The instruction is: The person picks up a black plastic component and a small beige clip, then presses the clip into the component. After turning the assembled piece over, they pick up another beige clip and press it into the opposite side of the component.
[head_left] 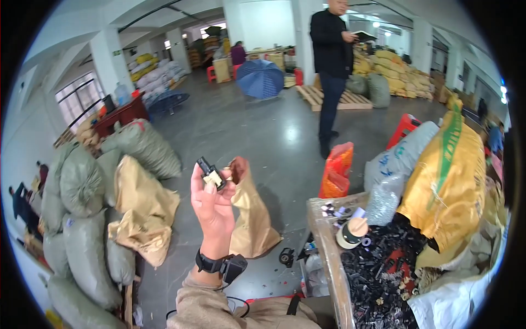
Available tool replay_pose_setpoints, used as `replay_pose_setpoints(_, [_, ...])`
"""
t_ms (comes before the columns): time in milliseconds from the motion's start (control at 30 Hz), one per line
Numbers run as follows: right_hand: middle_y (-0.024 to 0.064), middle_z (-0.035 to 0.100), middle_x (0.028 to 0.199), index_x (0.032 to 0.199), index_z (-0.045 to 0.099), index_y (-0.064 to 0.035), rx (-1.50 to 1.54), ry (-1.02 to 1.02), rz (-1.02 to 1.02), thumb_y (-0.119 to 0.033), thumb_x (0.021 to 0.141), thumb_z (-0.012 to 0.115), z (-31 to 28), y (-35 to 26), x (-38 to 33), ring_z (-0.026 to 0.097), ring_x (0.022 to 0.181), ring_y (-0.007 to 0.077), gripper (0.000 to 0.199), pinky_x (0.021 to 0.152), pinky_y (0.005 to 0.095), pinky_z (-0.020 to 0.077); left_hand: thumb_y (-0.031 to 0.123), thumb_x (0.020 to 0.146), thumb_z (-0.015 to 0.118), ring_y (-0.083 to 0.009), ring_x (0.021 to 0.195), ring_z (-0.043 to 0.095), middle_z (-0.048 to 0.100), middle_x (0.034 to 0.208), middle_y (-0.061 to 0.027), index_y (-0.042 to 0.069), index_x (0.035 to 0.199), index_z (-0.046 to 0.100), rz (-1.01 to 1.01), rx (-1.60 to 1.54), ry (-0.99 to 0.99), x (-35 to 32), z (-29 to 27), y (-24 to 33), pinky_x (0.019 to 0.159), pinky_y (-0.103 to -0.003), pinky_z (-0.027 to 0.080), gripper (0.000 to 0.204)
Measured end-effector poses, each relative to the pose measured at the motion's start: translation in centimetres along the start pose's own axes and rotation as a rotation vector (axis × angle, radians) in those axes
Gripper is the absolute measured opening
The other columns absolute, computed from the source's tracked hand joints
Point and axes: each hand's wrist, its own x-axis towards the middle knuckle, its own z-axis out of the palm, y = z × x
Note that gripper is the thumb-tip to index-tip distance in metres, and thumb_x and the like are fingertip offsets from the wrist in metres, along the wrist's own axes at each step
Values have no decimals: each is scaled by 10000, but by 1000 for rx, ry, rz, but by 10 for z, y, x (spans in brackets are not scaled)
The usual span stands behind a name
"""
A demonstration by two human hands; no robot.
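My left hand is raised over the floor with its palm turned toward me. Thumb and fingers close round a small black-and-cream plastic piece, whose black end sticks up at the left. Its exact kind cannot be made out. Just behind the hand stands an open-topped brown paper sack, partly hidden by my fingers and wrist. A black strap with a dark device sits on my wrist. My right hand is not in view.
At right, a wooden-edged table bears heaped black plastic parts, a tape roll and a yellow sack. Grey sacks are piled at left. A person stands ahead near a pallet and a blue umbrella.
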Motion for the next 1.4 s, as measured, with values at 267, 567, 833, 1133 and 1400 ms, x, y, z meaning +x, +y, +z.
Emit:
replay_pose_setpoints(267, [195, 545, 631, 707, 562, 0, 0, 125, 81, -186, 716, 595, 7, 29, -9, 537, 587, 343, 189, 585, 407, 424, 236, 821, 512, -141, 795, 531, 510, 999, -129, 49, 1181, 336, 309, -41, -106, 23, -13, 59, 652, -209, 454, 441])
replay_pose_setpoints(567, [116, 552, 841, 916, 541, -4, 160, -43, 396, -147, 810, 527, -23, -12, 3, 479, 749, 219, 179, 662, 302, 405, 105, 820, 500, -173, 738, 579, 573, 853, -97, 63, 988, 474, -957, -212, -164, -110, 49, -80, 604, -250, 471, 175])
replay_pose_setpoints(833, [89, 549, 808, 949, 549, -35, 1005, -150, 695, -154, 806, 540, -66, -109, 2, 473, 717, 165, 187, 666, 287, 396, 134, 788, 583, -124, 746, 577, 589, 930, -110, 11, 1133, 433, -1641, -110, -1026, -278, 113, -128, 641, -227, 476, 396])
replay_pose_setpoints(1133, [37, 521, 679, 822, 518, -20, 1620, -513, 610, -62, 796, 521, -14, -212, 55, 505, 539, 95, 51, 459, 202, 410, 123, 793, 571, -127, 752, 585, 594, 913, -73, 12, 1078, 498, -2053, -175, -1126, -341, 130, -125, 638, -211, 475, 315])
replay_pose_setpoints(1400, [29, 565, 708, 871, 520, -23, 1853, -624, 639, -90, 806, 539, -1, -206, 34, 547, 603, 85, 95, 490, 197, 453, 116, 770, 602, -121, 754, 583, 595, 895, -60, 2, 1088, 499, -2165, -168, -1133, -365, 132, -116, 668, -217, 472, 353])
